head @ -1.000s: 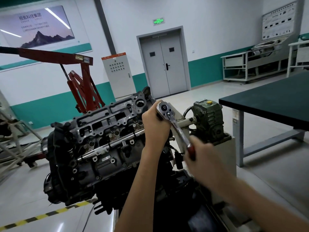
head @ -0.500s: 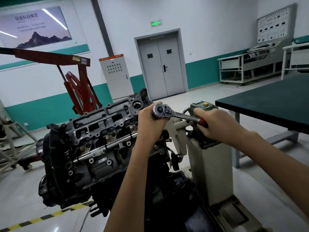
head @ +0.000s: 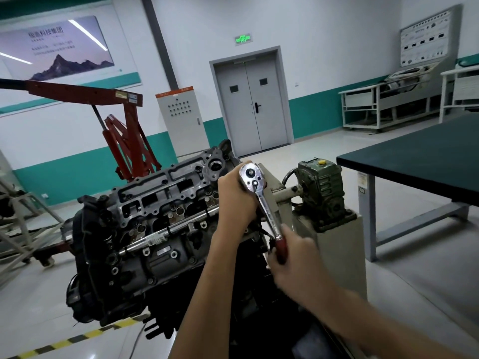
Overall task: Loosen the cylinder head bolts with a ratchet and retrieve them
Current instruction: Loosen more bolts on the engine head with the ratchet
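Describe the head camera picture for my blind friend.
A person's left hand steadies the head of a silver ratchet on an engine's cylinder head, while the right hand grips its red handle. A dark workbench stands at right.

Wall [head: 324,35]: white above, teal band [head: 64,174] below. Grey column [head: 160,42] runs up wall. Grey double door [head: 250,107], closed, centre back; green exit sign [head: 243,39] lit above it. Mountain poster [head: 57,47] upper left, reflecting ceiling light strips. Grey electrical cabinet [head: 181,120], orange top edge, left of door. Red hoist [head: 127,141] just beside cabinet, boom reaching left. Dark-topped bench [head: 414,161], grey legs, right. White frame rack [head: 375,104] and component display board [head: 425,37] along right wall. Floor [head: 39,307] pale, glossy; yellow-black tape [head: 77,338] lower left.
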